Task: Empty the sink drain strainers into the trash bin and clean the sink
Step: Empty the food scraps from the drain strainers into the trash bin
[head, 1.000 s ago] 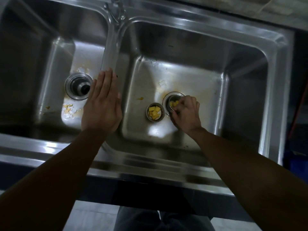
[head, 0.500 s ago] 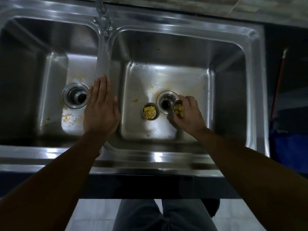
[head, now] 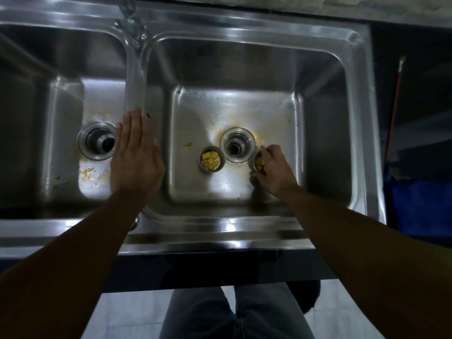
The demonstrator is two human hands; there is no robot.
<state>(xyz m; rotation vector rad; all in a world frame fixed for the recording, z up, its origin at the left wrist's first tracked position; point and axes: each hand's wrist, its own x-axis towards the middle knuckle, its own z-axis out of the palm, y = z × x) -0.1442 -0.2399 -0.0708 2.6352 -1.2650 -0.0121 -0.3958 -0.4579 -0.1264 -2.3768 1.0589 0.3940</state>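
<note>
**Gripping a full strainer beside the right drain**

My right hand (head: pixel 276 171) curls its fingers round a small steel strainer (head: pixel 258 163) with yellow food pieces in it. It is at about four o'clock from the right basin's open drain (head: pixel 237 145), just beside the drain's rim. A second strainer (head: pixel 211 159), also filled with yellow chunks, stands upright on the basin floor at that drain's eight o'clock, close to it. A yellow scrap (head: pixel 188 144) lies further out at nine o'clock.

My left hand (head: pixel 135 159) is flat, fingers straight and together, holding nothing, over the divider (head: pixel 133 89) between the basins. I cannot tell whether it touches the metal. At its nine o'clock the left drain (head: pixel 96 140) stands open, with yellowish residue (head: pixel 89 173) at that drain's six o'clock. A blue container (head: pixel 420 206) sits outside the sink (head: pixel 220 238) at three o'clock.
</note>
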